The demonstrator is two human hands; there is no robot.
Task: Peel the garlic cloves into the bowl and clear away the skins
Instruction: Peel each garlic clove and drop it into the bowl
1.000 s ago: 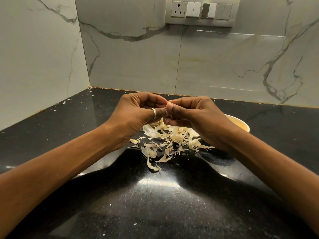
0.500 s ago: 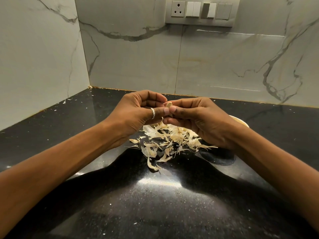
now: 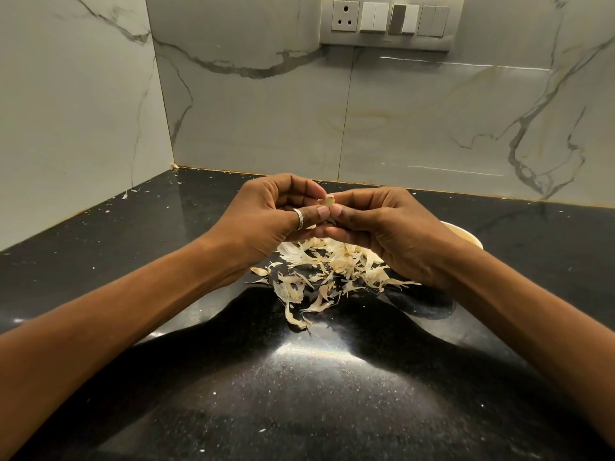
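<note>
Both hands meet above the counter and pinch one small pale garlic clove (image 3: 327,201), whose tip pokes up between the fingertips. My left hand (image 3: 266,221), with a ring on the thumb, holds it from the left. My right hand (image 3: 386,227) holds it from the right. Under the hands lies a loose pile of dry garlic skins (image 3: 319,271). A cream bowl (image 3: 466,236) stands behind my right wrist; only part of its rim shows and its contents are hidden.
The black speckled countertop (image 3: 299,394) runs into a corner of marble wall tiles. A switch and socket panel (image 3: 386,21) is on the back wall. Small skin flakes (image 3: 133,193) lie scattered along the left wall edge.
Both hands have lifted slightly and the clove's tip now shows more between the fingertips. The skin pile has not moved.
</note>
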